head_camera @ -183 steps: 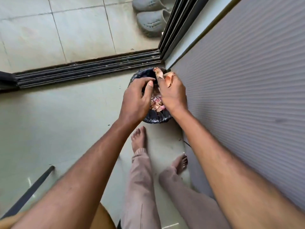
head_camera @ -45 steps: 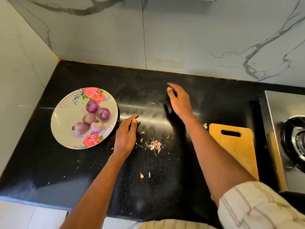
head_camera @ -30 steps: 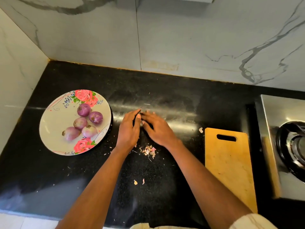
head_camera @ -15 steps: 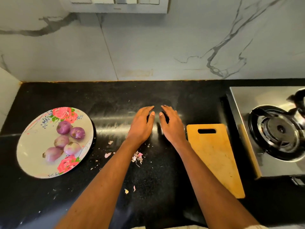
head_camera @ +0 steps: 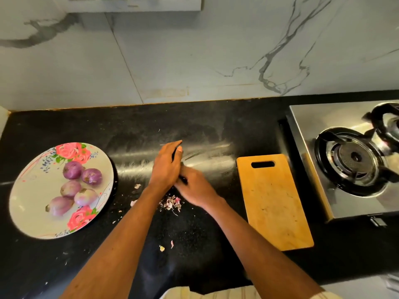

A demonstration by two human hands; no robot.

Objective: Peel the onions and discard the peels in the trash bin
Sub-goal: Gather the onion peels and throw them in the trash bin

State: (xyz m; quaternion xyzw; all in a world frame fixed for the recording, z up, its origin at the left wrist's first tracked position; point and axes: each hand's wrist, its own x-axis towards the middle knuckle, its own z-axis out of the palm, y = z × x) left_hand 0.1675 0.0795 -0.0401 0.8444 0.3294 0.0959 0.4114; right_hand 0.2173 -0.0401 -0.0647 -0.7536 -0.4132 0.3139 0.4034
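Flanking peel scraps [head_camera: 171,204], both hands

1. A black speckled countertop [head_camera: 194,234] runs beneath a marble-veined wall.
2. At its left lies a floral plate [head_camera: 32,190], which carries five peeled onions [head_camera: 72,169].
3. Onion peel scraps [head_camera: 172,204] lie scattered at the middle, with loose bits nearer the front edge.
4. A wooden cutting board [head_camera: 272,201] lies right of centre.
5. A steel gas stove [head_camera: 345,160] stands at the far right.

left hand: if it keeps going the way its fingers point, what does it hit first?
Nothing on the countertop: the left hand points away toward the marble backsplash, likely first contact.
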